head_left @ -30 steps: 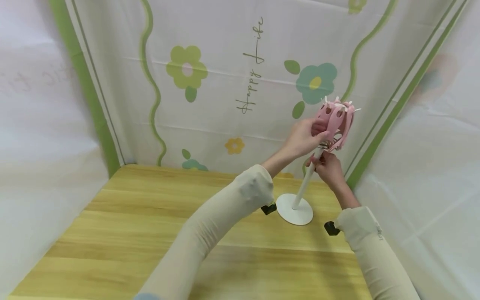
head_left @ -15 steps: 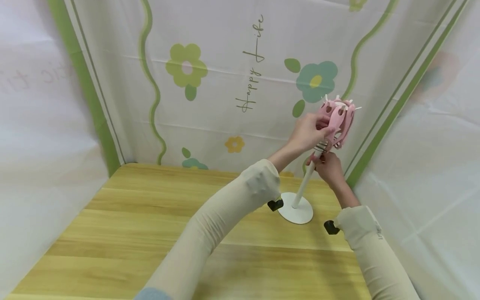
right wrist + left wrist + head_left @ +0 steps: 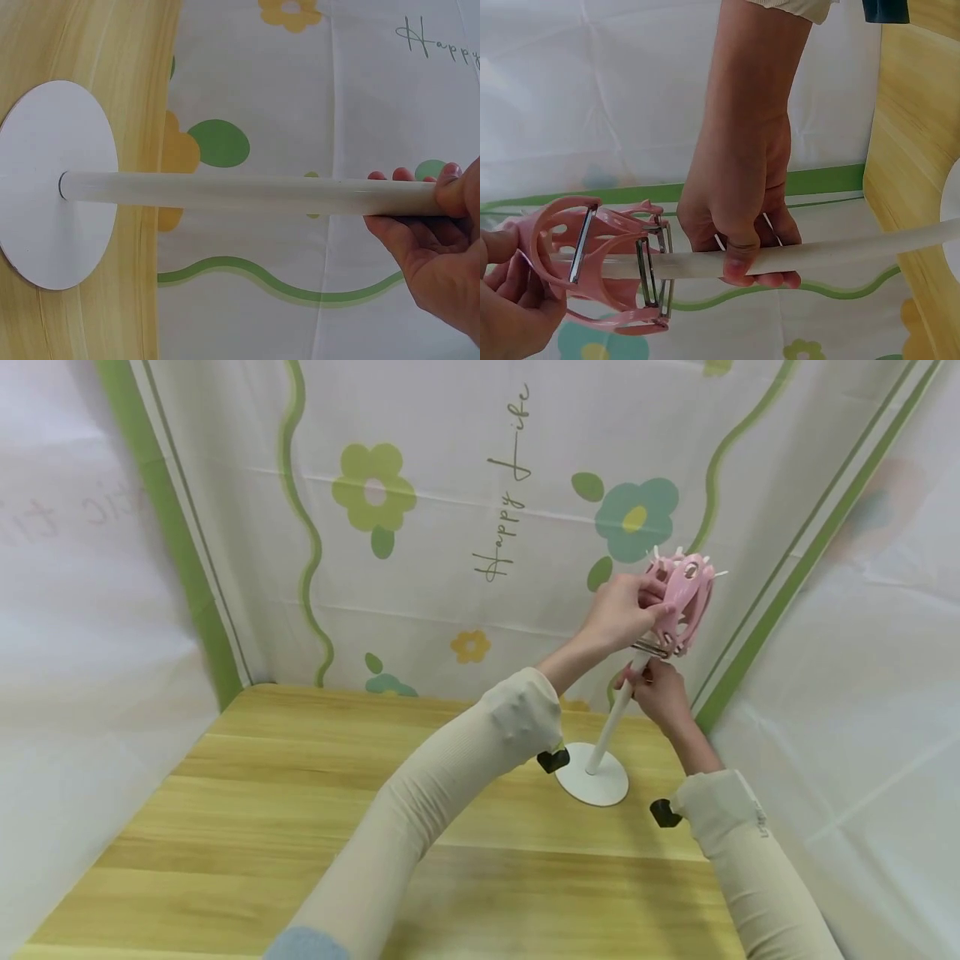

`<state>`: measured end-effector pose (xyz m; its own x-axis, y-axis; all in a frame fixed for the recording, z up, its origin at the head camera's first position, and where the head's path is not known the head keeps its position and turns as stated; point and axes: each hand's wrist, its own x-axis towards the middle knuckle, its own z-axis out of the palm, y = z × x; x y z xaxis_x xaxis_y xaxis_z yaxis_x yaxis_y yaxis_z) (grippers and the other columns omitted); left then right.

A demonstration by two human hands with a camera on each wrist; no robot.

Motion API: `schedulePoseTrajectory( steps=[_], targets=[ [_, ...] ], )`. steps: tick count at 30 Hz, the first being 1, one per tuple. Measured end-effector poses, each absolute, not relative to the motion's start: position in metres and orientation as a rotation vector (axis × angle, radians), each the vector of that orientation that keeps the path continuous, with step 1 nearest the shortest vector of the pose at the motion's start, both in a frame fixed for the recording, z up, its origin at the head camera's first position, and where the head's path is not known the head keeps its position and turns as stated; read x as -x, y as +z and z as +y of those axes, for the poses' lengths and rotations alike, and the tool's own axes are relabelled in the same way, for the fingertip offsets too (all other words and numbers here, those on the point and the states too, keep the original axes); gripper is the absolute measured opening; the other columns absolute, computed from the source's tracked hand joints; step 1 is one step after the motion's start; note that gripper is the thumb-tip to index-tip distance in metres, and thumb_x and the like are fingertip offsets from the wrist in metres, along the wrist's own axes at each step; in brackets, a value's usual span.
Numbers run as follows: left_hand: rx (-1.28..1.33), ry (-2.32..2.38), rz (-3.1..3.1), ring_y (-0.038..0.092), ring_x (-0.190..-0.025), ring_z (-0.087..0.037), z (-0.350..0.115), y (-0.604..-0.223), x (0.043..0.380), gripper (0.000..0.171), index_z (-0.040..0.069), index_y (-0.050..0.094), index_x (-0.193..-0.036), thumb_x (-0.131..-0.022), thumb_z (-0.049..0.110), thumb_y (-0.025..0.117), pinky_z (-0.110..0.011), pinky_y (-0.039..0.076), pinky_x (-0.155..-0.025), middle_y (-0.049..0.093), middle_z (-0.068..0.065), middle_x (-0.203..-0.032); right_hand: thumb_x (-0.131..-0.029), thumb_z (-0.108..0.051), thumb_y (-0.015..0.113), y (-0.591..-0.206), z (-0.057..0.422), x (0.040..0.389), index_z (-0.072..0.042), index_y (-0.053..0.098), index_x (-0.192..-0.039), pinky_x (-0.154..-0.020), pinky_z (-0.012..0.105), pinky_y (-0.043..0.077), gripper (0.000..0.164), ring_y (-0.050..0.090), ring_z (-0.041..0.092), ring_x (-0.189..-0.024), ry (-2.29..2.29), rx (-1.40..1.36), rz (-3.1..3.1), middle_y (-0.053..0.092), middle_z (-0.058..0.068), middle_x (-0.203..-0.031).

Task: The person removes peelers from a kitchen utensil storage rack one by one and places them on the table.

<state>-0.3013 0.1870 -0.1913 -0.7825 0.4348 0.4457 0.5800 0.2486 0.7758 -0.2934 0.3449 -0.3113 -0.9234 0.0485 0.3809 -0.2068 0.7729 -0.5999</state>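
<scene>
A white stand (image 3: 615, 720) with a round base (image 3: 56, 247) rises from the table; short white hooks show at its top. Several pink Y-shaped peelers (image 3: 701, 610) hang in a ring from it, metal blades downward. My left hand (image 3: 618, 612) pinches the handle of a pink peeler (image 3: 544, 225) on the near left side of the ring. Its blade sits near the pole, a bit higher than the other blades. Below the peelers, my right hand (image 3: 660, 693) grips the pole, thumb on one side and fingers round the other, as the right wrist view (image 3: 442, 225) also shows.
The wooden table (image 3: 300, 827) ends against a white flowered curtain (image 3: 450, 527) at the back. Another white curtain (image 3: 862, 735) hangs close to the right of the stand. Black wrist cameras (image 3: 553, 761) hang below both cuffs.
My left hand has shifted slightly up and to the right, and the peeler it pinches has risen with it along the stand. My right hand stays on the pole.
</scene>
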Motion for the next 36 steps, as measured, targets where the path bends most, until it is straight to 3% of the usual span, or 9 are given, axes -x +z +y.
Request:
schedulePoseTrajectory(
  steps=[7,12,17,21,28,36],
  targets=[
    [1.017,-1.590,-2.343,0.068,-0.082,-0.005,0.179,-0.196,0.300,0.021,0.004,0.071,-0.114,-0.094,0.011,0.069,-0.010,0.052,-0.067,0.076,-0.004,-0.099,-0.101,-0.007,0.051,-0.314,0.344,0.295,0.003,0.064,-0.099,-0.061,0.013,0.048,0.016,0.063,0.018,-0.075,0.897,-0.151,-2.581,0.073,0.022,-0.090],
    [1.043,-1.651,-2.340,0.067,-0.080,-0.009,0.171,-0.205,0.302,0.020,-0.001,0.070,-0.112,-0.094,0.008,0.067,-0.012,0.053,-0.066,0.075,-0.009,-0.098,-0.101,-0.008,0.052,-0.316,0.343,0.297,0.003,0.068,-0.095,-0.060,0.015,0.047,0.021,0.060,0.011,-0.069,0.870,-0.146,-2.582,0.074,0.021,-0.087],
    [1.068,-1.599,-2.365,0.070,-0.083,-0.010,0.165,-0.208,0.300,0.018,-0.001,0.070,-0.110,-0.094,0.008,0.067,-0.011,0.053,-0.068,0.075,-0.010,-0.099,-0.098,-0.004,0.053,-0.315,0.344,0.298,0.002,0.073,-0.088,-0.055,0.020,0.043,0.023,0.052,0.006,-0.059,0.805,-0.153,-2.569,0.074,0.020,-0.083],
    [1.086,-1.605,-2.370,0.069,-0.083,-0.010,0.161,-0.211,0.300,0.017,-0.001,0.070,-0.109,-0.094,0.008,0.067,-0.011,0.054,-0.069,0.075,-0.010,-0.099,-0.095,-0.002,0.054,-0.312,0.347,0.299,0.001,0.075,-0.084,-0.056,0.027,0.039,0.024,0.049,0.010,-0.058,0.755,-0.169,-2.571,0.073,0.021,-0.081],
    [1.103,-1.649,-2.300,0.067,-0.077,-0.009,0.151,-0.222,0.300,0.012,-0.002,0.071,-0.102,-0.093,0.005,0.069,-0.012,0.053,-0.066,0.073,-0.011,-0.092,-0.091,-0.001,0.056,-0.312,0.346,0.299,0.003,0.072,-0.091,-0.061,0.028,0.043,0.016,0.054,0.014,-0.064,0.749,-0.138,-2.577,0.073,0.022,-0.085],
    [1.123,-1.671,-2.281,0.069,-0.080,-0.012,0.140,-0.232,0.298,0.013,-0.003,0.072,-0.101,-0.091,0.005,0.070,-0.013,0.054,-0.068,0.074,-0.012,-0.091,-0.101,-0.016,0.056,-0.313,0.346,0.297,0.007,0.062,-0.102,-0.055,0.020,0.044,0.024,0.055,0.017,-0.066,0.765,-0.101,-2.571,0.069,0.027,-0.088]
  ],
)
